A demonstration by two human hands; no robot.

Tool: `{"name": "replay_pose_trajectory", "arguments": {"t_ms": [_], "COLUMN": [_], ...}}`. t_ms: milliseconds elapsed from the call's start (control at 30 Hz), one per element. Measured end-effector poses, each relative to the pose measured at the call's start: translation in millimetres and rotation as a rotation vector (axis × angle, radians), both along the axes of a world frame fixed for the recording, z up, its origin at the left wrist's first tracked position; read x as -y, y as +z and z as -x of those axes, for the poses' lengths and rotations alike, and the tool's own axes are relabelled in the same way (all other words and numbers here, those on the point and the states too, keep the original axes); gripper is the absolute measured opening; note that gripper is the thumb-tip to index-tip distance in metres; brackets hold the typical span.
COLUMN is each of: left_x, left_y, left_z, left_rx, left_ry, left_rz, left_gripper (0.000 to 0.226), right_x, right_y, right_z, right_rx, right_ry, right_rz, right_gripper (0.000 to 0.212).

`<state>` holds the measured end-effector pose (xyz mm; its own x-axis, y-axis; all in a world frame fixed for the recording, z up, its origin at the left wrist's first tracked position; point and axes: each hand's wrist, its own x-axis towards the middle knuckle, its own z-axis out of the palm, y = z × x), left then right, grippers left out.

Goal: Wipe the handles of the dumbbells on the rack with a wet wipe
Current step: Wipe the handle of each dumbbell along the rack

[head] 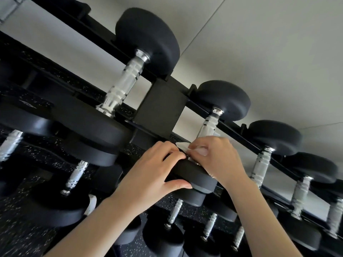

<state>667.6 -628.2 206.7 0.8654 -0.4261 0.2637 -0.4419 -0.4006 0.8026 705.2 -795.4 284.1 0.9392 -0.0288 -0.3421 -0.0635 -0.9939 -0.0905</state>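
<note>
A black rack holds several black dumbbells with knurled chrome handles on its top rail. My left hand grips the near head of the second dumbbell, thumb under its rim and fingers over the top. My right hand curls round the lower part of that dumbbell's chrome handle and presses a white wet wipe against it. The wipe shows only as a small white corner between my hands. The far head of this dumbbell rests on the back rail.
A bigger dumbbell sits to the left on the top rail and smaller ones to the right. Lower tiers hold more dumbbells. Behind the rack is a pale wall, below it a speckled black floor.
</note>
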Motion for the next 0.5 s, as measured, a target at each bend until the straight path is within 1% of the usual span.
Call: {"name": "replay_pose_trajectory", "arguments": {"t_ms": [167,367,500], "left_x": [0.0,0.7,0.5], "left_y": [-3.4,-7.0,-7.8], "left_z": [-0.1,-0.1,-0.6], "left_rx": [0.008,0.038,0.052], "left_ry": [0.001,-0.006,-0.011], "left_rz": [0.032,0.076,0.084], "left_gripper": [0.052,0.050,0.050], "right_x": [-0.6,-4.0,-6.1], "right_y": [-0.7,-1.1,2.1], "right_z": [-2.7,-6.7,-7.3], "right_rx": [0.018,0.002,-0.054], "right_ry": [0.089,0.245,0.244], "right_rz": [0.062,0.234,0.229], "right_gripper": [0.014,0.023,0.023]}}
